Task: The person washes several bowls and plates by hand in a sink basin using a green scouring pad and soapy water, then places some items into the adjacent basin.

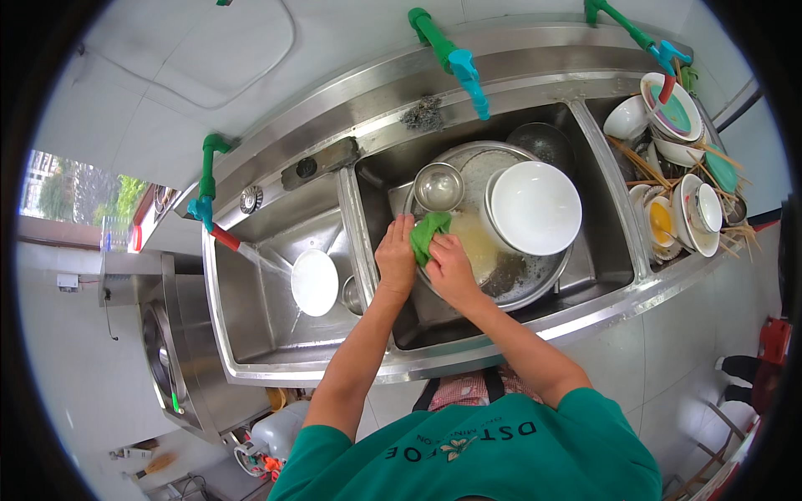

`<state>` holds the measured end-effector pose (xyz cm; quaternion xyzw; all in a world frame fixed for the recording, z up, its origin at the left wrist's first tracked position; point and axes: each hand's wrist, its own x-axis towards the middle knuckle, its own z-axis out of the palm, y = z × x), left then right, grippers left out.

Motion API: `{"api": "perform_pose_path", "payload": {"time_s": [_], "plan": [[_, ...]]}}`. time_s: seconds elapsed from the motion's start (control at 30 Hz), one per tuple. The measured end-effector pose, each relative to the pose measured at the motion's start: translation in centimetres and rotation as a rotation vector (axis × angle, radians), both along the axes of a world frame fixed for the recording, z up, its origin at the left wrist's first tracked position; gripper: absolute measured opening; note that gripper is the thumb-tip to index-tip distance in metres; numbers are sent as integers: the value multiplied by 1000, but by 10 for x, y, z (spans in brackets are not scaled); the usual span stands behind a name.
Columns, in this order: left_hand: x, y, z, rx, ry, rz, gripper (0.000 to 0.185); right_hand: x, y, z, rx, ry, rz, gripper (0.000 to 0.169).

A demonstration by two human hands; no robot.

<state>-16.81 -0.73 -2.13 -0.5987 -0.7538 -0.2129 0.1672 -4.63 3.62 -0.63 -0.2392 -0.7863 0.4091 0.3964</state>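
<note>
My right hand (450, 266) grips a bunched green cloth (430, 235) over the middle sink basin. Close against the cloth is my left hand (396, 253), its fingers together and pointing away from me; whether it holds anything is hidden. Below both hands a wide round metal basin (532, 294) holds cloudy, sudsy water. A small stainless steel bowl (439, 186) sits in it just beyond my hands. To the right, large white bowls (536, 208) are stacked upside down at the basin's side.
Water runs from the left tap (202, 210) into the left sink basin (250, 319), near a white dish (314, 283) and a partly hidden metal bowl (352, 295). Dirty bowls (692, 206) and wooden skewers fill the right basin. A middle tap (463, 69) overhangs the sink. Steel wool (423, 114) lies on the ledge.
</note>
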Motion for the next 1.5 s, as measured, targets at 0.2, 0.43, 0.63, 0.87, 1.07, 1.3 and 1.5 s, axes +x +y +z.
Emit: {"api": "perform_pose_path", "payload": {"time_s": [0.2, 0.43, 0.63, 0.87, 1.07, 1.3, 1.5], "plan": [[-9, -16, -8, -2, 71, 66, 30, 5, 4, -37, 183, -344, -15, 18], [-20, -20, 14, 159, 18, 86, 34, 24, 29, -143, 92, -1098, 325, 11], [-16, -25, 9, 112, 51, -3, 30, 8, 19, -22, -494, -77, 46, 18], [-37, -35, 23, 244, -51, 141, 30, 13, 33, -61, -205, -297, -33, 14], [-128, -130, -33, 204, -338, 835, 14, 83, 6, -70, -295, -445, -38, 10], [-184, -238, -158, 745, -1651, 1134, 22, 91, -13, -74, -314, -423, -43, 10], [-118, -66, -34, 640, -1002, 716, 24, 104, -7, -82, -422, -447, -78, 8]]}}
